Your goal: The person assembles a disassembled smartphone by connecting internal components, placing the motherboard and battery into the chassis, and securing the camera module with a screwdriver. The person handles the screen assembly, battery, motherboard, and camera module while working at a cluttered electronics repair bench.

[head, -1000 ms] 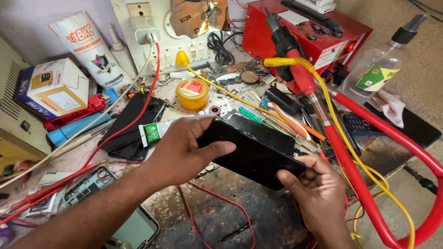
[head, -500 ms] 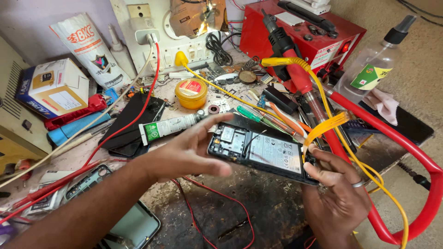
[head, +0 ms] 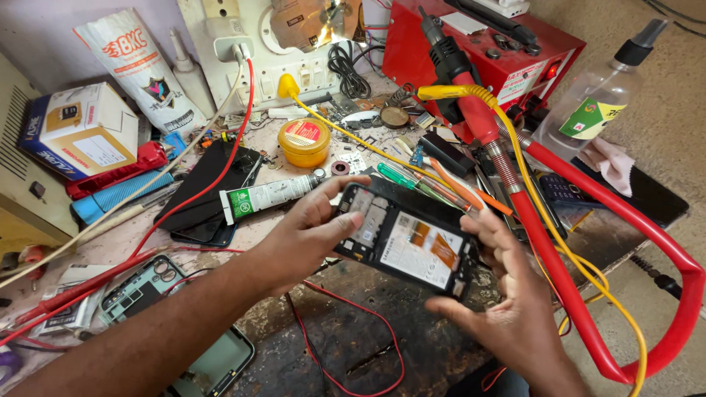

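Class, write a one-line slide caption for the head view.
Both hands, left hand and right hand, hold an opened smartphone above a cluttered repair bench.

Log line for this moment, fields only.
left hand: grips opened phone, left end | right hand: supports right end | phone: back off, battery up, above bench | nearby: glue tube

phone (head: 408, 239) black, white-orange battery | tube (head: 268, 196) white-green | tin (head: 304, 141) yellow, red lid

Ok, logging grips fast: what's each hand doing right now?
Left hand: closed on the left end of the opened phone, thumb on top.
Right hand: fingers spread, touching the phone's right end; a firm grip cannot be told.
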